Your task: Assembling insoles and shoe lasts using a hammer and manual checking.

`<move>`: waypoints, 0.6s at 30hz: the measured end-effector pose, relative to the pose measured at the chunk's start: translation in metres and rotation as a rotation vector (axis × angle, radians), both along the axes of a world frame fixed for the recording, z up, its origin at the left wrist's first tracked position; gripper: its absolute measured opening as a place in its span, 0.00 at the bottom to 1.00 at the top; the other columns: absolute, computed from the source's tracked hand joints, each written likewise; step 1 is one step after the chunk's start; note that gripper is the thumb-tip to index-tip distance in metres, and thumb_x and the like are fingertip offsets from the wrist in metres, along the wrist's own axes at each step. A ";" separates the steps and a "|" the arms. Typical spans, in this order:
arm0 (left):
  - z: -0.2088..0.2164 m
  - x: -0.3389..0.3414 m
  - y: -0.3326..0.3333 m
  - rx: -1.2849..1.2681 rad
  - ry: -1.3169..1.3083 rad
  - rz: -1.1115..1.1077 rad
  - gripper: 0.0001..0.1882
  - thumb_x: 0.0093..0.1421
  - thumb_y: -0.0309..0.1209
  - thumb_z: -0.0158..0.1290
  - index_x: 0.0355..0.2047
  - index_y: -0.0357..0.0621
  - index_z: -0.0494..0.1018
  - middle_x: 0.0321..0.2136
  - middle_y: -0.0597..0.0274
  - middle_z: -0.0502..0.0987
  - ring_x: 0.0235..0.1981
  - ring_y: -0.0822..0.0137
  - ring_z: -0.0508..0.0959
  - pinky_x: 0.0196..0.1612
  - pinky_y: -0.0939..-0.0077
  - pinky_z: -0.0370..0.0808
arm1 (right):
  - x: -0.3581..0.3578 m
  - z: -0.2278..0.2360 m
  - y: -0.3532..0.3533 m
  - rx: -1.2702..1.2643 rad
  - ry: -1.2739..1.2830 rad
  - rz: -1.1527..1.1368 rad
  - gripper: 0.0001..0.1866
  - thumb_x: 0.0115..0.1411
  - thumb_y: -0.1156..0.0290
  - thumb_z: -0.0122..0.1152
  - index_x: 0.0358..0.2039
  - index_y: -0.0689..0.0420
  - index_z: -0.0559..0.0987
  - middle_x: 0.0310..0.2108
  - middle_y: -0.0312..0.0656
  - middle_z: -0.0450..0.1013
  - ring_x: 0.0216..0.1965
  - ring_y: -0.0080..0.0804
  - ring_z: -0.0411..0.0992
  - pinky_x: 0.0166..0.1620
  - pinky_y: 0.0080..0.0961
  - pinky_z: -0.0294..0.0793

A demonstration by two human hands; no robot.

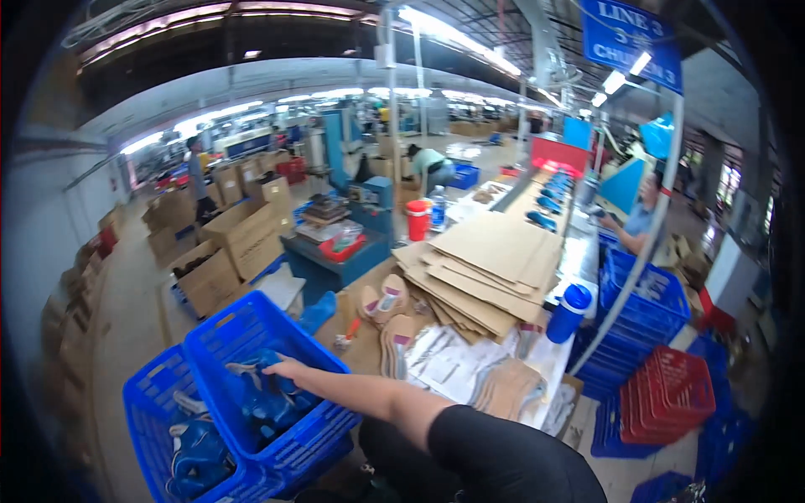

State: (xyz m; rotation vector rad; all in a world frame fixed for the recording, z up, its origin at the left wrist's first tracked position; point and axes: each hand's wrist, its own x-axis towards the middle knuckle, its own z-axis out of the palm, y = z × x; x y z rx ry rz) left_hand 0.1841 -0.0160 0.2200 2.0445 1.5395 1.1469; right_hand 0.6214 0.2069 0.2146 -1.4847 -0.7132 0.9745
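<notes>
My right hand (287, 370) reaches left across the front of the bench into a blue plastic basket (216, 334). Its fingers close on a blue shoe last (270, 401) lying among others in a jumbled pile. That basket rests tilted against a second blue basket (144, 392), which also carries blue shoe lasts (201, 457). Another blue shoe last (319, 313) lies on the bench corner beyond the basket. The fingertips are small and slightly blurred here. My left hand does not show.
Brown cardboard sheets (482, 260), stacked insoles (510, 387) and a blue jug (569, 313) cover the bench. Blue lasts (549, 201) line a conveyor, where a co-worker (641, 218) stands. Red baskets (667, 394) are stacked at right; a metal pole (641, 251) rises beside the bench. Cartons (243, 239) stand left.
</notes>
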 end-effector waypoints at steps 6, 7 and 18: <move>-0.006 0.026 0.013 0.022 -0.016 -0.171 0.26 0.67 0.37 0.65 0.56 0.27 0.77 0.51 0.38 0.83 0.49 0.47 0.84 0.59 0.58 0.78 | -0.010 -0.063 -0.041 0.277 -0.801 -0.201 0.20 0.62 0.66 0.64 0.53 0.60 0.83 0.50 0.55 0.82 0.49 0.56 0.80 0.55 0.48 0.79; -0.012 0.018 0.008 0.010 -0.014 -0.147 0.26 0.67 0.37 0.65 0.56 0.27 0.77 0.51 0.38 0.83 0.49 0.47 0.84 0.59 0.58 0.78 | -0.046 -0.060 -0.056 0.196 -0.746 -0.010 0.17 0.62 0.67 0.64 0.49 0.61 0.85 0.49 0.56 0.82 0.51 0.56 0.80 0.55 0.47 0.79; -0.033 -0.015 -0.010 -0.012 -0.072 -0.183 0.26 0.67 0.36 0.65 0.57 0.27 0.76 0.51 0.38 0.83 0.49 0.47 0.84 0.59 0.58 0.78 | -0.115 -0.027 -0.292 0.271 -0.357 0.807 0.22 0.75 0.54 0.59 0.50 0.64 0.82 0.37 0.45 0.83 0.39 0.33 0.83 0.45 0.30 0.80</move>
